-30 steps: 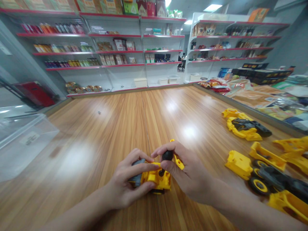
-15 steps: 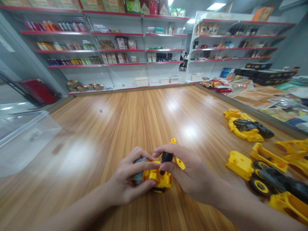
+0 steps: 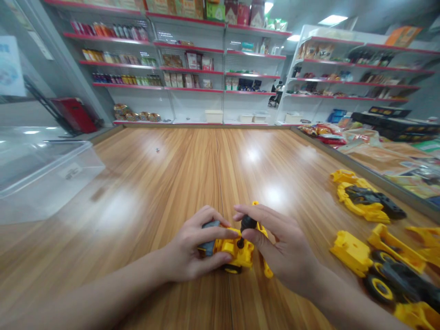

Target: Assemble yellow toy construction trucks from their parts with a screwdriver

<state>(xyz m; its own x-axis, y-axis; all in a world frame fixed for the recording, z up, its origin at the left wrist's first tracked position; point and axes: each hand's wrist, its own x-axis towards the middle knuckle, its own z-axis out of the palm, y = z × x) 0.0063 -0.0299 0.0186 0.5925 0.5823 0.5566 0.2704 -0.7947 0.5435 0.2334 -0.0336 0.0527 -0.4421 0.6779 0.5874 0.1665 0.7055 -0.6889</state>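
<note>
A small yellow toy vehicle [image 3: 233, 251] with a grey part sits on the wooden table [image 3: 165, 183], low in the middle of the view. My left hand [image 3: 195, 247] is wrapped round its left side, fingers over the grey part. My right hand [image 3: 280, 250] pinches a short black-handled screwdriver [image 3: 246, 225] between thumb and fingers, its tip down on the toy's top. Two thin yellow pieces stick out beside my right hand, one behind it and one below it.
More yellow and black toy vehicle parts [image 3: 378, 256] lie on the table at the right, another cluster [image 3: 364, 201] further back. A clear plastic box [image 3: 41, 174] stands at the left. Packaged goods [image 3: 378, 142] cover the far right. Store shelves [image 3: 206, 78] line the back.
Both hands have kept their grip on the toy and the screwdriver. The view has shifted, so hands and toy now sit a little further right in the picture.
</note>
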